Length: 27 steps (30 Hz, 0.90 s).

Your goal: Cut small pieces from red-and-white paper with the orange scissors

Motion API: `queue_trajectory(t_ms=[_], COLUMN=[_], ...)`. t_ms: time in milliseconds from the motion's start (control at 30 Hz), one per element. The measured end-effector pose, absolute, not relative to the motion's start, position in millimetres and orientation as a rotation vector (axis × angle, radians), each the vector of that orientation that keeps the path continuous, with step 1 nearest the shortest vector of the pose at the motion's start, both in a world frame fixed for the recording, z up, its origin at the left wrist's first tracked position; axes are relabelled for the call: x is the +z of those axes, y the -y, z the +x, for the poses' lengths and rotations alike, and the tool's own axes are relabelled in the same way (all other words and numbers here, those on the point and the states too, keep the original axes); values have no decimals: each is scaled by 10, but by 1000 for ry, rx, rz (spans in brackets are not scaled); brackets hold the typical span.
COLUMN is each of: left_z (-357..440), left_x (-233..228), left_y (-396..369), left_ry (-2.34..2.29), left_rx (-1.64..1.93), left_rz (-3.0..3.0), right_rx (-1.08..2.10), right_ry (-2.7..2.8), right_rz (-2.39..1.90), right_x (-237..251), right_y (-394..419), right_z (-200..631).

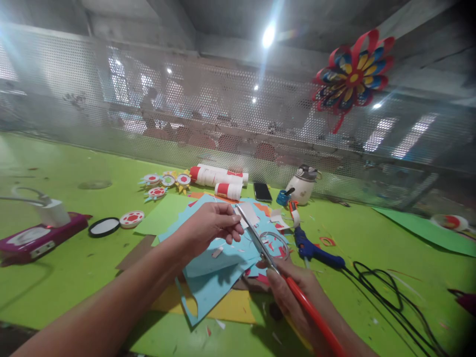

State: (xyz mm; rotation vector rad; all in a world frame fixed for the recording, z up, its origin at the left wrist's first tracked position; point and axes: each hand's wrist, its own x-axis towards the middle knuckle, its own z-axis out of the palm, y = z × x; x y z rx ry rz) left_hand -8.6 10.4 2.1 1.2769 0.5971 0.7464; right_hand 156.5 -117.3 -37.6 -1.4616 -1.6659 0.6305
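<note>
My left hand point(209, 225) pinches a small white piece of paper point(248, 214) above a pile of light blue paper sheets point(219, 265). My right hand point(293, 292) grips red-handled scissors point(260, 243), whose metal blades point up and left, touching the white piece's edge. Small paper scraps lie on the blue sheets. A yellow sheet point(234, 307) lies under the pile.
A blue glue gun point(312, 248) with a black cord point(386, 292) lies to the right. Rolled red-and-white papers point(219, 177), paper flowers point(163, 183), a phone point(262, 192), a white jar point(303, 186) sit behind. A magenta device point(37, 237) is left. A paper flower point(351, 72) hangs on the mesh screen.
</note>
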Motion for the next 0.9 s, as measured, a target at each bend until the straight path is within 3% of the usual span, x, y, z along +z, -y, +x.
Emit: queue_trajectory(t_ms=[367,900], left_z=[-69,-36], left_x=[-71,-1], left_y=[-144,-157], left_ry=[-527,-701], left_rx=[765,1320], left_rz=[1326,1414], right_rx=[582,548], right_ry=[1610,1755], right_rz=[-1556,-1408], right_x=[-309,-293], right_y=[1107,1163], right_z=[1621,1596])
